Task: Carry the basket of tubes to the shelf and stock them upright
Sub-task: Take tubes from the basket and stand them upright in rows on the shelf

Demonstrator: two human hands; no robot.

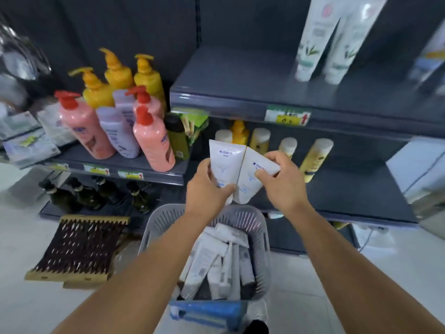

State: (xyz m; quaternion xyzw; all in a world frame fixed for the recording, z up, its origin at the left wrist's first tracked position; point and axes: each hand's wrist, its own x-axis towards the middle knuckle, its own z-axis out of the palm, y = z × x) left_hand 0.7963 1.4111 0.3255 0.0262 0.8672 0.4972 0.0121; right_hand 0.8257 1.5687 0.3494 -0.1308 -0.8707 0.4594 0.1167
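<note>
Left hand (209, 186) and right hand (281, 182) each pinch a white tube (224, 160), side by side above the basket (263, 237), before the shelf (349, 189).

You stand in a shop aisle, toiletries section. Dark metal shelving (240, 75) runs in tiers, with price labels (287, 116) clipped to the shelf edges. On the left shelf, pump bottles (154, 143) stand in rows of the same product: pink, yellow, lilac. Yellow-capped bottles (315, 157) line the middle tier on the right, tall white tubes (320, 37) the upper one. Pale tiled floor (14, 213) below.
</note>
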